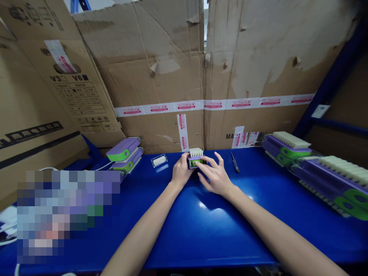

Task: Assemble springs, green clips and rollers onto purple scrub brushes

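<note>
Near the back of the blue table, my left hand (pixel 181 170) is closed around the left side of a small purple and green brush-like device (pixel 196 159). Cream bristles point upward from its top, and a green end faces me. My right hand (pixel 214 174) has its fingers spread, with fingertips touching that green end and the right side. To the left lies a small clear case (pixel 159 161) with a whitish block inside. On the right is a slim dark tool (pixel 235 163), perhaps a screwdriver.
Similar purple and green devices are stacked at the left (pixel 123 151) and at the right (pixel 287 147), with white cables nearby. Cardboard panels (pixel 161 76) wall off the back of the blue table (pixel 184 237). A pixelated patch hides the left front.
</note>
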Tool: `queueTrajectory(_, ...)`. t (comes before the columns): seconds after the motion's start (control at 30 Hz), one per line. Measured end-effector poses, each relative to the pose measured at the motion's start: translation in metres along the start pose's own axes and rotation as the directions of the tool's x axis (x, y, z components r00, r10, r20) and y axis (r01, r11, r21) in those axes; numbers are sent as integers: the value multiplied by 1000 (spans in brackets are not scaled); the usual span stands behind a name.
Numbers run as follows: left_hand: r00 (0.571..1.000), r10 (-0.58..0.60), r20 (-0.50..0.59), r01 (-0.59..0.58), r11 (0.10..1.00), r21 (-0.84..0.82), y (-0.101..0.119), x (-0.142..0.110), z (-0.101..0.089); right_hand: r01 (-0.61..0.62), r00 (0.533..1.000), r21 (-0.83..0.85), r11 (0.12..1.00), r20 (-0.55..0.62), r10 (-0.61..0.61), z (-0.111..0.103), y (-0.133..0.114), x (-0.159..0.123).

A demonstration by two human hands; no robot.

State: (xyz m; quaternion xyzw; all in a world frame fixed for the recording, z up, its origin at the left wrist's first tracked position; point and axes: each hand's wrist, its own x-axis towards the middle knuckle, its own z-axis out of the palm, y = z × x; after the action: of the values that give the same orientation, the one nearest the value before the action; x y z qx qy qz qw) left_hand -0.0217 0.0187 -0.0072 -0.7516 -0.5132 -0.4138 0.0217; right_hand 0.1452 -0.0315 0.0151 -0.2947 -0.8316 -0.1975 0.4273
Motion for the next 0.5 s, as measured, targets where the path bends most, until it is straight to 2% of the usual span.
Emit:
queueTrajectory(0.13, 998, -51, 42, 53, 998, -45, 1, 1, -3, 0, 999, -15, 1000, -36, -1, 0, 1, -2)
queueTrajectory(0.3, 992, -121, 21, 122, 963, -242, 1, 3, -3, -131, 990, -36, 991, -54, 129, 3, 9, -6)
queueTrajectory(0.4, 982, -191, -10, 169, 892, -419, 3, 5, -2, -230, 973, -13, 973, -13, 230, 7, 18, -8)
queueTrajectory(0.5, 969, -247, 25, 210, 759, -616, 6, 9, -2, -328, 944, 10, 945, 34, 327, 12, 27, -11)
